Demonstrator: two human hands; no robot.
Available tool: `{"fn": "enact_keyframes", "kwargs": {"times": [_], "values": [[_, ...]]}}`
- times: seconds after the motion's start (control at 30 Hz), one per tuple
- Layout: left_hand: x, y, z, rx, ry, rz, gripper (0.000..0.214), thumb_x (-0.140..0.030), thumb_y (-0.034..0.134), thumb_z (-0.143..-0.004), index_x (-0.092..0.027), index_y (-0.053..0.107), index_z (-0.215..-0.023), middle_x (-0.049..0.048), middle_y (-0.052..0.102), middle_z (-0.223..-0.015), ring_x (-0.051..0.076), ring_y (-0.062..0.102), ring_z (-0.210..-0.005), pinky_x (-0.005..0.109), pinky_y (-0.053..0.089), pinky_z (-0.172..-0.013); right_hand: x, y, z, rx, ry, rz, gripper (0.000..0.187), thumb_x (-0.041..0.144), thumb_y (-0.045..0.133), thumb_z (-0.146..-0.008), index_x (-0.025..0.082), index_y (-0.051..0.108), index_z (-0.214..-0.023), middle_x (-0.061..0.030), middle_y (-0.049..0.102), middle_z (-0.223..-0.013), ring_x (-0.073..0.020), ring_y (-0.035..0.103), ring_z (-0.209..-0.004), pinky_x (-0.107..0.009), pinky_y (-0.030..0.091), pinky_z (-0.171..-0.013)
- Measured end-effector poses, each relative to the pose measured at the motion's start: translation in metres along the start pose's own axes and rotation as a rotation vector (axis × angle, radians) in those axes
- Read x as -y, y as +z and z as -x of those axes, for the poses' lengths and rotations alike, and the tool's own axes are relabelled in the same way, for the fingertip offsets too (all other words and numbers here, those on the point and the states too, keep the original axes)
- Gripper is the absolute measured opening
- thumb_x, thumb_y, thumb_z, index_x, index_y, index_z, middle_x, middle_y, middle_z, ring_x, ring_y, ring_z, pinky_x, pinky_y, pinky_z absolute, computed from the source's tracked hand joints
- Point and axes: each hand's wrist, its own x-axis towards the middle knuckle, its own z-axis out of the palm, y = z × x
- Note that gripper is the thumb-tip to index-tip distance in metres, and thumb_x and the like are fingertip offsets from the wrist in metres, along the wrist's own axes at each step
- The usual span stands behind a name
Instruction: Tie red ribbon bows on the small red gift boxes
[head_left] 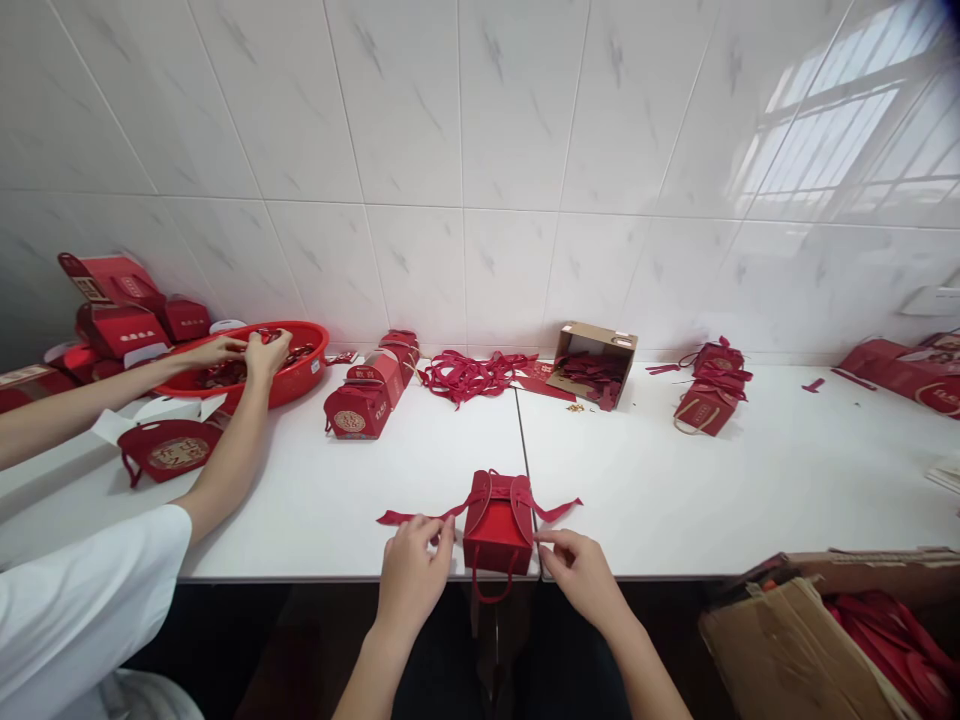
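Note:
A small red gift box [498,530] sits at the table's front edge, with a cord handle [495,598] hanging over the edge. A dark red ribbon [556,511] crosses its top, its two tails spread out to the left and right. My left hand [414,565] is beside the box at the left tail, fingers loosely bent; whether they touch the ribbon I cannot tell. On the other side my right hand [579,565] has its fingers apart, fingertips close to the box's right wall. Neither hand visibly holds anything.
At left, another person's hands [264,352] reach into a red basin [309,378], with an open box [176,450] below. Along the wall lie closed boxes [358,408], tangled ribbons [472,375], a carton [600,345] and tied boxes [706,405]. A cardboard box [795,640] stands lower right.

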Motion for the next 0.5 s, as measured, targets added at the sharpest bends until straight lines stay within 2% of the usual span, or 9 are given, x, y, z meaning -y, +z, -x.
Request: {"fn": "enact_keyframes", "kwargs": {"times": [0.07,0.13,0.2,0.27,0.33,0.43,0.5], "values": [[-0.005,-0.008,0.008,0.13,0.003,0.068,0.03,-0.041,0.047,-0.082,-0.025,0.068,-0.068,0.0056,0.057,-0.067,0.023,0.053,-0.067,0.032,0.037,-0.066,0.005,0.004,-0.001,0.063,0.076,-0.176,0.031,0.039,0.052,-0.081,0.017,0.07,-0.094,0.0033,0.044,-0.053,-0.0127,0.042,-0.05,-0.027,0.038,-0.052],[-0.007,-0.013,0.009,0.171,-0.021,0.139,0.025,-0.042,0.053,-0.078,-0.027,0.072,-0.084,0.0061,0.06,-0.071,0.024,0.055,-0.069,0.031,0.037,-0.065,0.008,0.009,-0.003,0.065,0.168,-0.418,0.039,0.048,0.05,-0.083,0.015,0.069,-0.091,0.0044,0.041,-0.05,-0.0103,0.036,-0.044,-0.025,0.034,-0.046],[-0.007,-0.013,0.005,0.171,-0.092,0.207,0.032,-0.044,0.058,-0.075,-0.028,0.07,-0.099,0.0069,0.063,-0.078,0.026,0.058,-0.075,0.032,0.038,-0.068,0.009,0.015,-0.005,0.008,0.271,-0.715,0.041,0.051,0.049,-0.083,0.016,0.068,-0.094,0.0046,0.042,-0.052,-0.0086,0.033,-0.041,-0.023,0.032,-0.041],[-0.004,-0.008,-0.002,0.165,-0.194,0.315,0.039,-0.046,0.06,-0.073,-0.026,0.068,-0.106,0.0079,0.065,-0.086,0.026,0.059,-0.084,0.031,0.039,-0.07,0.009,0.019,-0.007,-0.057,0.341,-0.996,0.034,0.047,0.053,-0.083,0.019,0.066,-0.098,0.0031,0.049,-0.06,-0.0083,0.038,-0.042,-0.022,0.035,-0.04],[-0.002,-0.002,-0.008,0.154,-0.318,0.496,0.046,-0.048,0.061,-0.074,-0.024,0.063,-0.113,0.0081,0.065,-0.092,0.023,0.06,-0.085,0.029,0.041,-0.069,0.009,0.021,-0.009,-0.05,0.375,-1.198,0.023,0.038,0.057,-0.083,0.022,0.066,-0.097,-0.0002,0.058,-0.073,-0.009,0.047,-0.05,-0.022,0.042,-0.043],[-0.004,0.006,-0.011,0.136,-0.458,0.893,0.053,-0.045,0.061,-0.075,-0.023,0.054,-0.123,0.0066,0.063,-0.097,0.016,0.06,-0.079,0.026,0.044,-0.064,0.009,0.018,-0.016,-0.016,0.415,-1.364,0.016,0.033,0.057,-0.084,0.023,0.065,-0.094,-0.005,0.065,-0.091,-0.0108,0.058,-0.063,-0.023,0.049,-0.049],[-0.007,0.009,-0.012,0.118,-0.491,1.179,0.049,-0.041,0.063,-0.076,-0.024,0.054,-0.121,0.0065,0.061,-0.106,0.014,0.061,-0.081,0.024,0.047,-0.063,0.009,0.014,-0.022,-0.052,0.419,-1.417,0.017,0.035,0.056,-0.086,0.024,0.064,-0.095,-0.0063,0.065,-0.1,-0.0122,0.063,-0.073,-0.024,0.053,-0.054]]}}
